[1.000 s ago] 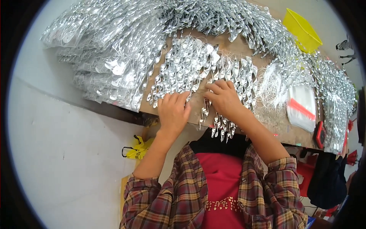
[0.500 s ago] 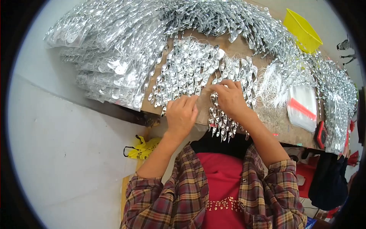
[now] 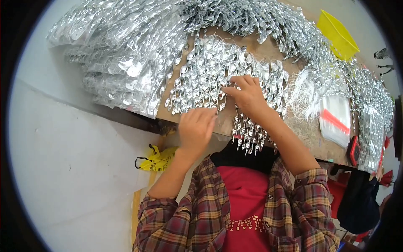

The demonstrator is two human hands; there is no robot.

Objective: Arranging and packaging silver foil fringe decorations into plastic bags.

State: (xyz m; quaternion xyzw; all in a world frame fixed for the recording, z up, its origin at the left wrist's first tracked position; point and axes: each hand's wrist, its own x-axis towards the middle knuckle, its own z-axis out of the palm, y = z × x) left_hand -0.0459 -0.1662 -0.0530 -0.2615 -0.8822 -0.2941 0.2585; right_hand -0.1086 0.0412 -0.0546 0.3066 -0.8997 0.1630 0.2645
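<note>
Right hand (image 3: 249, 96) shifts left across silver spirals (image 3: 197, 71)

Laid on the counter (image 3: 300, 132), some overhang its edge; the right forearm (image 3: 289, 140) snagging them could drag them off. Fingers curl on both hands, the left hand (image 3: 196, 129) blurred; their grip I cannot tell.

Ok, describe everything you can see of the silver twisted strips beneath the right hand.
The silver twisted strips look shiny, thin and foil-like; metal or metallic plastic, I can't tell which. Each twists along its length, catching light in bright rounded patches. They lie side by side on the brown table, lower ends reaching past its front edge. The right hand covers part of them; whether its fingers grip any is unclear.
</note>
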